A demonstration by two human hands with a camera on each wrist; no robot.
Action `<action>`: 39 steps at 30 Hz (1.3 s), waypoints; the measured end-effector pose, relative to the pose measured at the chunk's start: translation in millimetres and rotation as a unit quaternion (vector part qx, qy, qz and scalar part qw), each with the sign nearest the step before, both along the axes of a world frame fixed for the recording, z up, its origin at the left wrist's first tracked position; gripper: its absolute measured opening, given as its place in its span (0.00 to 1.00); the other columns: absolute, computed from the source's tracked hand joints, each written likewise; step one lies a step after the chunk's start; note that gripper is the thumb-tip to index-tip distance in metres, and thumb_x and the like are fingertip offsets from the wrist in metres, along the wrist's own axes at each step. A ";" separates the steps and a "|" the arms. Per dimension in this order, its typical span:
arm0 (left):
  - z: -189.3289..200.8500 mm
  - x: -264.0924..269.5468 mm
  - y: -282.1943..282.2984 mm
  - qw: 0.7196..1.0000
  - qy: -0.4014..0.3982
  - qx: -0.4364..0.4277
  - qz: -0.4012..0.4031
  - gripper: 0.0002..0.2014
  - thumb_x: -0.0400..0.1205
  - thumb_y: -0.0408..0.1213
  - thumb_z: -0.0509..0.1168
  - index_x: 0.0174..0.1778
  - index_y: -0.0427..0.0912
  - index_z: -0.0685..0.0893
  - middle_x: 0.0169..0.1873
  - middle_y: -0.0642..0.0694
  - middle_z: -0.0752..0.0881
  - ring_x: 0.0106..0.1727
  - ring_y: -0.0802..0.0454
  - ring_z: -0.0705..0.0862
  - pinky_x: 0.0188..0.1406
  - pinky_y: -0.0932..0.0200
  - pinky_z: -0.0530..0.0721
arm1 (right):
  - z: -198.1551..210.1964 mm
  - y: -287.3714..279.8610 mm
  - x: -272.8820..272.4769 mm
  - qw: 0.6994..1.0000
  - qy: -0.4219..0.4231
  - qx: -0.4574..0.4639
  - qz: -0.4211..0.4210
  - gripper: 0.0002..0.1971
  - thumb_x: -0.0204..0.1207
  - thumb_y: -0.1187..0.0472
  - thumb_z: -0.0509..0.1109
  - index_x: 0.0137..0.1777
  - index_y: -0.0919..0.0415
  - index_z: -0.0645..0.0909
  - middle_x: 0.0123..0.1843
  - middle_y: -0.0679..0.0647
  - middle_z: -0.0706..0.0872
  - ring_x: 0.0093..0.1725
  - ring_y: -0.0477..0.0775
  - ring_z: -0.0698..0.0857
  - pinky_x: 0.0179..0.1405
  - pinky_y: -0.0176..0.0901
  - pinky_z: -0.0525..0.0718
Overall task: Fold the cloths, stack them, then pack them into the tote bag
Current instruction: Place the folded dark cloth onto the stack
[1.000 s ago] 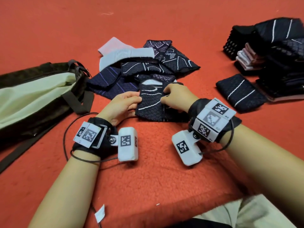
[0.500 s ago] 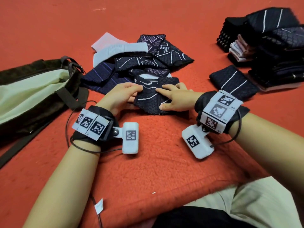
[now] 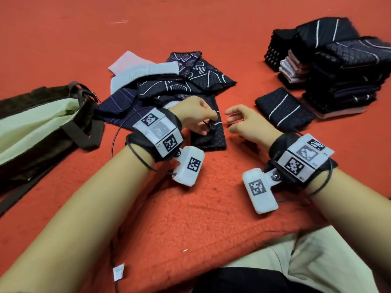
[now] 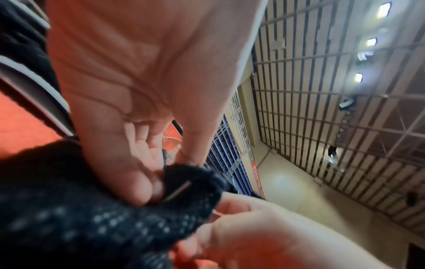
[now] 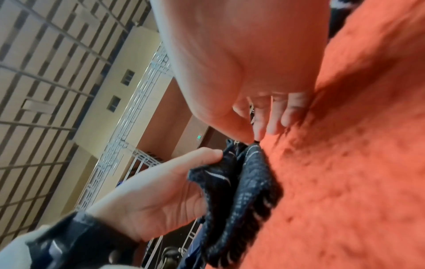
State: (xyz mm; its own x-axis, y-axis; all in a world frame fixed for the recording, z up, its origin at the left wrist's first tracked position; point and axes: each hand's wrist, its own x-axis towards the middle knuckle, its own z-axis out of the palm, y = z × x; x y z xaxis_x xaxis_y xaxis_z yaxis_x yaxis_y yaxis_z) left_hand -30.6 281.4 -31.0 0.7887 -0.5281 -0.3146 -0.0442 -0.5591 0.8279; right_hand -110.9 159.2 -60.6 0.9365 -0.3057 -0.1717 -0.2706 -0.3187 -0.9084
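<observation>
At frame centre, our left hand [image 3: 197,116] pinches the dark quilted cloth [image 3: 208,137] by its edge; our right hand [image 3: 243,121] hovers apart, fingers relaxed. The cloth appears soft and limp, so we grip folded corners.

Red-orange fuzzy blanket [image 3: 190,218] underneath. Held cloth [image 3: 211,136]: navy, quilted diamond pattern w/ thin white lines. Unfolded pile: navy cloth w/ purple stripes [image 3: 118,102], navy w/ white geometric outlines [image 3: 209,75], pale pink [image 3: 124,62], light grey-blue [image 3: 143,72]. Folded cloth [image 3: 283,108]: black, white stripes. Stack [image 3: 338,66]: mostly black/navy, some pink layers. Tote bag [image 3: 38,127]: dark brown, pale green lining.
</observation>
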 end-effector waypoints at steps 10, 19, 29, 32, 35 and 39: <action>-8.5 -5.4 -19.1 0.999 0.015 0.040 -0.007 0.10 0.84 0.26 0.54 0.36 0.35 0.73 0.31 0.42 0.78 0.22 0.51 0.80 0.17 0.64 0.82 | -8.9 -10.2 -5.9 0.996 0.016 0.079 0.031 0.30 0.71 0.65 0.75 0.69 0.57 0.64 0.40 0.50 0.78 0.35 0.45 0.77 0.33 0.38 0.79; 7.0 24.0 -14.2 0.987 -0.150 0.048 0.014 0.06 0.80 0.32 0.59 0.41 0.46 0.79 0.33 0.52 0.79 0.28 0.57 0.76 0.18 0.68 0.77 | -14.3 -3.5 -2.8 0.998 0.013 0.038 0.056 0.28 0.69 0.72 0.75 0.67 0.63 0.69 0.38 0.49 0.73 0.33 0.48 0.76 0.34 0.39 0.81; 5.8 46.2 -22.4 0.934 -0.210 0.263 -0.120 0.06 0.83 0.40 0.62 0.50 0.42 0.82 0.44 0.43 0.80 0.45 0.51 0.77 0.32 0.61 0.72 | -15.2 -4.0 -1.0 0.997 0.015 0.028 0.070 0.27 0.70 0.71 0.75 0.67 0.62 0.69 0.39 0.48 0.73 0.32 0.47 0.76 0.30 0.34 0.81; 7.4 51.1 -23.2 0.938 -0.208 0.257 -0.105 0.06 0.79 0.39 0.68 0.48 0.40 0.83 0.37 0.45 0.81 0.38 0.52 0.78 0.30 0.66 0.73 | -16.7 -5.1 -0.7 0.997 0.016 0.018 0.073 0.28 0.69 0.71 0.75 0.68 0.62 0.70 0.39 0.48 0.73 0.31 0.48 0.76 0.30 0.35 0.80; 13.3 56.2 -17.7 0.955 -0.175 0.225 -0.086 0.05 0.77 0.37 0.71 0.44 0.42 0.83 0.33 0.49 0.80 0.34 0.56 0.78 0.35 0.63 0.80 | -15.9 -5.2 -0.3 0.997 0.018 0.018 0.075 0.27 0.69 0.71 0.75 0.67 0.62 0.70 0.39 0.47 0.73 0.32 0.46 0.76 0.31 0.36 0.81; 16.5 54.8 -8.1 0.960 -0.144 0.233 -0.065 0.06 0.78 0.33 0.70 0.38 0.38 0.81 0.30 0.45 0.78 0.31 0.49 0.78 0.20 0.64 0.81 | -15.4 -2.0 0.5 0.997 0.015 0.012 0.081 0.26 0.70 0.72 0.74 0.67 0.64 0.72 0.38 0.48 0.71 0.32 0.46 0.74 0.33 0.38 0.81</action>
State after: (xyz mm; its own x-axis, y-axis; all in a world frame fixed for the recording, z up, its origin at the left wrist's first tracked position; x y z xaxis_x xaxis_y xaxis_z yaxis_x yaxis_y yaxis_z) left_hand 24.2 273.2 -14.4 0.8149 -0.4835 -0.3197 -0.3286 -0.8397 0.4322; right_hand -110.5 157.2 -76.0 0.9676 -0.1464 -0.2058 -0.2446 -0.3396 -0.9082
